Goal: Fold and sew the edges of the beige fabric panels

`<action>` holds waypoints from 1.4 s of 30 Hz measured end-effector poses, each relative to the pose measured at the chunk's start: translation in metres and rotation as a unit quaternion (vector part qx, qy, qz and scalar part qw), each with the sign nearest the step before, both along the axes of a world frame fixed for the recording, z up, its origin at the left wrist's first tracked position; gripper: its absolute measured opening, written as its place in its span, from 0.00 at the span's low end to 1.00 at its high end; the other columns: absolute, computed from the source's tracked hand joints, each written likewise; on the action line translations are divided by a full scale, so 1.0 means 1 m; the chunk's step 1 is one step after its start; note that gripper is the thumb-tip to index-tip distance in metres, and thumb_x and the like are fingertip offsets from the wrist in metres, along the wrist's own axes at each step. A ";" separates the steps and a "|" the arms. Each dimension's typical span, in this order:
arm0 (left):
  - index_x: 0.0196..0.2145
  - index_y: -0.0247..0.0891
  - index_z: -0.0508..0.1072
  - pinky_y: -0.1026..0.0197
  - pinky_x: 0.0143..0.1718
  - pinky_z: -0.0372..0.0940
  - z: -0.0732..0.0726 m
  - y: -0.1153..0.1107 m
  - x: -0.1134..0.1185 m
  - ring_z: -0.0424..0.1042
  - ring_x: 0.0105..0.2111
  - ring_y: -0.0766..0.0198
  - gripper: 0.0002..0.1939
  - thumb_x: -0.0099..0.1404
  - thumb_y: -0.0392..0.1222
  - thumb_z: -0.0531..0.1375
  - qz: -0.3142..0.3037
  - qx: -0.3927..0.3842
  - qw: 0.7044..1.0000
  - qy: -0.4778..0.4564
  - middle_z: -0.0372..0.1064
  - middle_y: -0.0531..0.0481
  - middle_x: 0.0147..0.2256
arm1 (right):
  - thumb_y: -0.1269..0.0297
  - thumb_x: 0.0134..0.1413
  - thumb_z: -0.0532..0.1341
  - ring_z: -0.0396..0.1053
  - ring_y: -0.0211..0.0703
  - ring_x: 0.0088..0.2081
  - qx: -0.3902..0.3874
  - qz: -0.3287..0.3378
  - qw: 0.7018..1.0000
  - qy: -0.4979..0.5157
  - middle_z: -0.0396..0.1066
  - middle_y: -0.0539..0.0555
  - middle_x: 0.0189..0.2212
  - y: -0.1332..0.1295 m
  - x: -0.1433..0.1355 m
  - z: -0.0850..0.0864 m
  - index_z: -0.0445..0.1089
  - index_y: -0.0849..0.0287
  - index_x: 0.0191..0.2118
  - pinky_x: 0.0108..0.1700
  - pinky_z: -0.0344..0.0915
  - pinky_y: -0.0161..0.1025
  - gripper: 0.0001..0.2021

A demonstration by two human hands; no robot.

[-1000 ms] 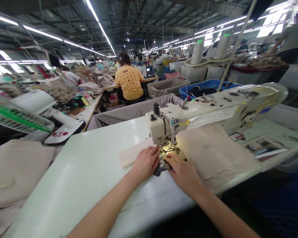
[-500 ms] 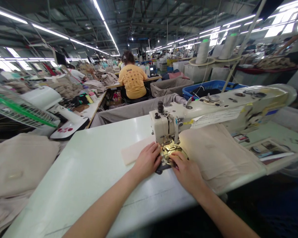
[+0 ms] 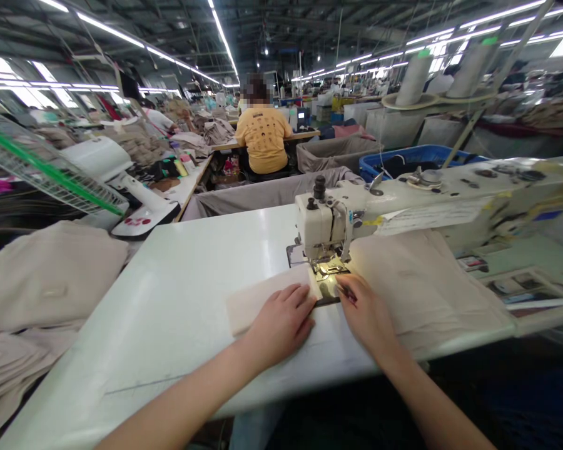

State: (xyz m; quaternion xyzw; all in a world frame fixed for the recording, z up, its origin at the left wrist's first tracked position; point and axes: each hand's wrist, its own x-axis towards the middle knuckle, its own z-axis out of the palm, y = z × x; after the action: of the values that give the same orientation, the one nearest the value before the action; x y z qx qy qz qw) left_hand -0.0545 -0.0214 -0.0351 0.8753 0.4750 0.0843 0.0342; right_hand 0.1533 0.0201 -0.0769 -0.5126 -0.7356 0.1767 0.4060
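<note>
A cream fabric strip (image 3: 267, 297) lies on the sewing table, its right end beside the needle plate (image 3: 331, 270) of the sewing machine (image 3: 316, 222). My left hand (image 3: 281, 322) rests flat on the strip, fingers stretched toward the machine. Close to the front right of the plate, my right hand (image 3: 368, 315) has thumb and fingers drawn together. Something small and dark shows among those fingers, too unclear to name. The machine's lamp lights the plate. Beneath the machine arm, to the right of that hand, a stack of beige fabric pieces (image 3: 431, 287) is spread out.
Piles of beige fabric (image 3: 51, 275) lie left of the pale table (image 3: 182, 269). A white fan (image 3: 98, 159) stands behind them. Cloth-lined bins (image 3: 258, 192), a blue basket (image 3: 370, 164) and a seated person in yellow (image 3: 263, 139) are ahead. Thread cones (image 3: 413, 78) stand at right.
My left hand and the fabric strip have shifted toward me, away from the presser foot. The strip's right end now shows. My right hand has drawn slightly away from the needle plate.
</note>
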 end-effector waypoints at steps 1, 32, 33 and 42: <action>0.57 0.39 0.69 0.44 0.56 0.67 0.003 0.002 0.000 0.66 0.58 0.47 0.19 0.70 0.41 0.57 0.000 -0.007 1.000 0.002 0.67 0.40 0.58 | 0.67 0.61 0.53 0.74 0.50 0.47 -0.001 0.003 1.000 0.004 0.75 0.59 0.46 0.000 0.000 0.000 0.71 0.56 0.45 0.47 0.71 0.47 0.11; 0.44 0.31 0.69 0.54 0.31 0.69 0.027 0.014 -0.020 0.78 0.36 0.46 0.18 0.72 0.45 0.45 0.326 -0.056 0.922 0.201 0.72 0.36 0.38 | 0.81 0.47 0.56 0.75 0.44 0.39 -0.047 0.147 0.967 -0.202 0.73 0.54 0.45 -0.052 0.020 0.020 0.76 0.55 0.47 0.38 0.71 0.38 0.23; 0.44 0.31 0.69 0.54 0.31 0.69 0.026 0.014 -0.021 0.78 0.36 0.46 0.18 0.71 0.45 0.45 0.327 -0.055 0.922 0.199 0.73 0.35 0.38 | 0.81 0.47 0.56 0.75 0.44 0.41 -0.057 0.151 0.969 -0.187 0.73 0.54 0.46 -0.052 0.022 0.020 0.76 0.54 0.47 0.40 0.71 0.38 0.23; 0.45 0.32 0.67 0.56 0.30 0.68 0.019 0.007 -0.029 0.77 0.35 0.49 0.17 0.73 0.47 0.46 0.336 -0.053 0.925 0.171 0.72 0.36 0.40 | 0.65 0.59 0.56 0.73 0.48 0.50 -0.163 0.085 0.980 0.070 0.76 0.57 0.48 -0.023 0.009 0.022 0.72 0.55 0.50 0.49 0.69 0.45 0.15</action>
State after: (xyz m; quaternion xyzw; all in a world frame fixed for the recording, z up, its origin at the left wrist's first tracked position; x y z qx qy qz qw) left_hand -0.0833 -0.0139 -0.0159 0.6625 0.7435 -0.0861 -0.0314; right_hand 0.1618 -0.0030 -0.0553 -0.4937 -0.7077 0.3635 0.3512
